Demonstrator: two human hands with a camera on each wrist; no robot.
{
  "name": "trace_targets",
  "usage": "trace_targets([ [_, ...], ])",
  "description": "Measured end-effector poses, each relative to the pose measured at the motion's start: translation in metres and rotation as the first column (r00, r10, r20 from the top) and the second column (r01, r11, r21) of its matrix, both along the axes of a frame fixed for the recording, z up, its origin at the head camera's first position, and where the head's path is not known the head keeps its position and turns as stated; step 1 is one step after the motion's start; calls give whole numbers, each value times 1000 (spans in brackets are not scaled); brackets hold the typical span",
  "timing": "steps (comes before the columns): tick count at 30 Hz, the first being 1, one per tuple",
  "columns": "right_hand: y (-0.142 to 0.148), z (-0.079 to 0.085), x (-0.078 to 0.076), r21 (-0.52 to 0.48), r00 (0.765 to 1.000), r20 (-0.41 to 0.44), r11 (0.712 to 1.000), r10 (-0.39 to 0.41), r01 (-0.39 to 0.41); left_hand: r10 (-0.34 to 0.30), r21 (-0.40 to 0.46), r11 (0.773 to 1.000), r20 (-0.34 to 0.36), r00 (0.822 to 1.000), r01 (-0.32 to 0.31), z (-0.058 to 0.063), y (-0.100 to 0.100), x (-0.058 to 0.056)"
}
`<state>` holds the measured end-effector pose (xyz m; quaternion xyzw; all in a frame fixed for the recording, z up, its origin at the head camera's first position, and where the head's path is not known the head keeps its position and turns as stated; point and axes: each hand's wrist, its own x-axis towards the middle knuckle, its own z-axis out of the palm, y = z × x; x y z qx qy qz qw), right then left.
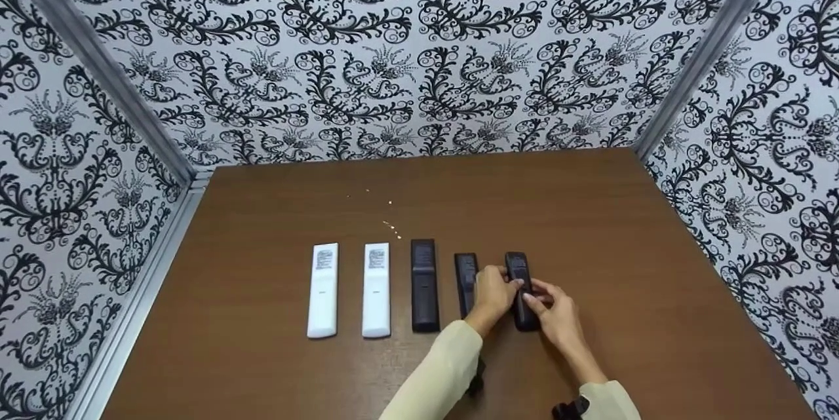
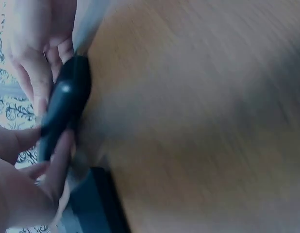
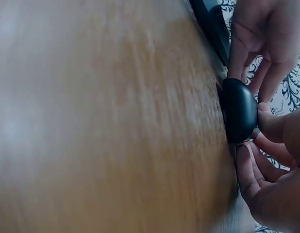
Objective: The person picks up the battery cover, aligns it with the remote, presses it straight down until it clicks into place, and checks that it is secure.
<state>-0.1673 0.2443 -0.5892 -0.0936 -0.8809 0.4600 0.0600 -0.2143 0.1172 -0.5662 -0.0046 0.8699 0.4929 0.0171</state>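
A black remote control [image 1: 521, 305] lies back side up at the right end of a row, a label on its upper part. My left hand [image 1: 496, 290] grips it from the left, thumb on its back and fingers along the side. From the right, my right hand [image 1: 560, 318] pinches the same remote, thumb on top. In the left wrist view both hands meet around this remote [image 2: 67, 102]; the right wrist view shows its rounded end [image 3: 240, 111] between the fingers. Partly hidden behind my left hand is a smaller black remote [image 1: 466, 276].
Farther left in the row lie a longer black remote [image 1: 425, 289] and two white remotes [image 1: 376, 292], labels up. Small pale specks [image 1: 392, 229] dot the brown table [image 1: 295, 204] behind them. Patterned walls [image 1: 419, 66] enclose the back and sides.
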Motion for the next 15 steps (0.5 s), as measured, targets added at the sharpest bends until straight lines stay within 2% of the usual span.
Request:
trace_targets([
  [3, -1, 1, 0, 21, 1000, -1, 1000, 3, -3, 13, -92, 996, -9, 1000, -13, 0, 1, 0],
  [6, -1, 0, 1, 24, 1000, 9, 1000, -1, 0, 11, -137, 991, -6, 1000, -12, 0, 2, 2],
  [10, -1, -1, 3, 26, 1000, 21, 1000, -10, 9, -22, -116, 993, -25, 999, 19, 1, -3, 5],
  [13, 3, 1, 5, 16, 999, 37, 999, -31, 30, -68, -81, 995, -72, 995, 63, 8, -16, 5],
  [15, 8, 2, 6, -2, 998, 51, 999, -45, 46, -93, -71, 994, -128, 987, 84, 14, -30, 3],
])
